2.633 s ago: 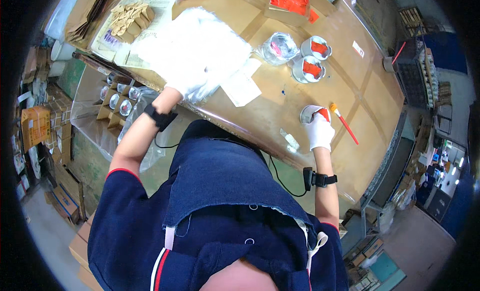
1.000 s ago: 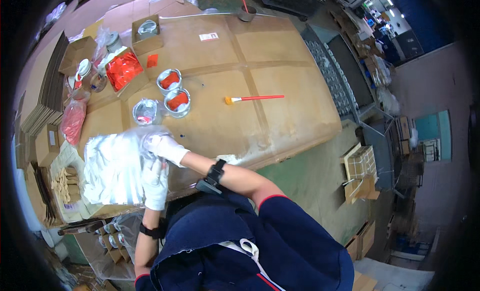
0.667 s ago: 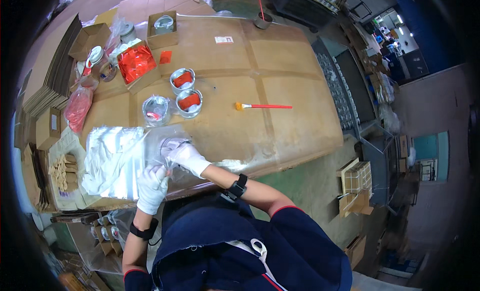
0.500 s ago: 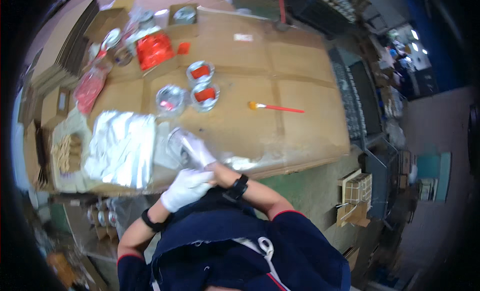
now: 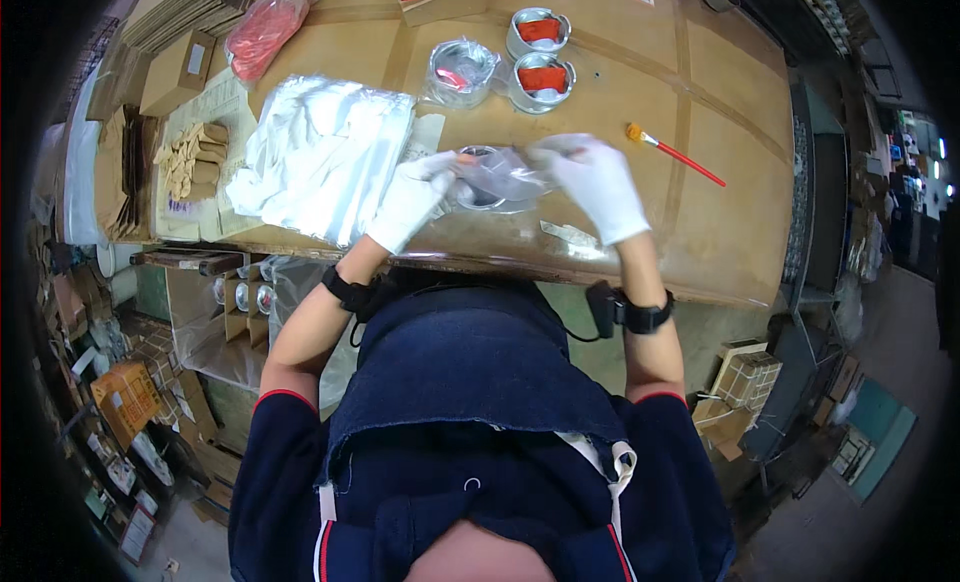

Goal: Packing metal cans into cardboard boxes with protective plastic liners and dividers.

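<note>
Gloved left hand point(image 5: 412, 197) and right hand point(image 5: 598, 182) raised over the counter's point(image 5: 720, 212) near edge, fingers pinching a clear bag point(image 5: 497, 177) with a tin inside between them, foil bags point(image 5: 320, 157) left, brush point(image 5: 675, 154) right, cluttered workshop floor.

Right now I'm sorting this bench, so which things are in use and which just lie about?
In use:
left hand
right hand
clear bag with a round part inside, held between both

Lying about:
brush
pile of clear bags
red-filled tins
</note>
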Demonstrator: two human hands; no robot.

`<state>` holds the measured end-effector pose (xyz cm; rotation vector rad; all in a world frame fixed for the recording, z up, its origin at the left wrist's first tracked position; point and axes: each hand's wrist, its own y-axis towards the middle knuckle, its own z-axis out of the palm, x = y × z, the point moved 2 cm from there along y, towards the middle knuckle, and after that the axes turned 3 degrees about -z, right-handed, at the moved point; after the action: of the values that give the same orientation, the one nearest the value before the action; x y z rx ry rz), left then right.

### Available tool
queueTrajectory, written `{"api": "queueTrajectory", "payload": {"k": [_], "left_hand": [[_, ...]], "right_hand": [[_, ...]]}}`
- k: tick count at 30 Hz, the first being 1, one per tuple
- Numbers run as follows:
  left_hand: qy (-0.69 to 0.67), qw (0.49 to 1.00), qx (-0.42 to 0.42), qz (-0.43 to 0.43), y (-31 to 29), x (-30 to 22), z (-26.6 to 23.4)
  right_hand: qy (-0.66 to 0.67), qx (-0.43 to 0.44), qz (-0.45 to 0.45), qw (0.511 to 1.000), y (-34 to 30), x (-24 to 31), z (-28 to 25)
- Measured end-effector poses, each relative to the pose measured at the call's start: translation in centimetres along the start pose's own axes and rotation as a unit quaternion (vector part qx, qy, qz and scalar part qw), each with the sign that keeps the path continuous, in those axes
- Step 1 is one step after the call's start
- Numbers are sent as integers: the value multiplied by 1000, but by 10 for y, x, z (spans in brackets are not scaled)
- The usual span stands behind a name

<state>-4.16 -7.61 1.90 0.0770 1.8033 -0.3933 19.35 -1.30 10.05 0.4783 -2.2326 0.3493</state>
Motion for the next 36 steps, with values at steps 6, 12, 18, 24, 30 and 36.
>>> {"api": "queueTrajectory", "payload": {"k": [6,12,18,24,30,36], "left_hand": [[131,965,-215,-70,4,-29,23],[407,879,-97,228,-6,-19,46],[410,905,104,35,47,-45,45],[537,796,25,279,55,-39,39],[468,864,-134,129,100,-31,-2],[639,754,30,152,131,-41,-39]], "right_hand": [[-166,81,-55,981,-8,-7,67],[-266,128,60,953,17,-13,68],[-13,-81,169,982,-29,-53,7],[145,-62,308,938,-54,-71,-1],[-34,-141,194,970,-82,-87,-20],[21,-62,241,968,-88,-88,-14]]}}
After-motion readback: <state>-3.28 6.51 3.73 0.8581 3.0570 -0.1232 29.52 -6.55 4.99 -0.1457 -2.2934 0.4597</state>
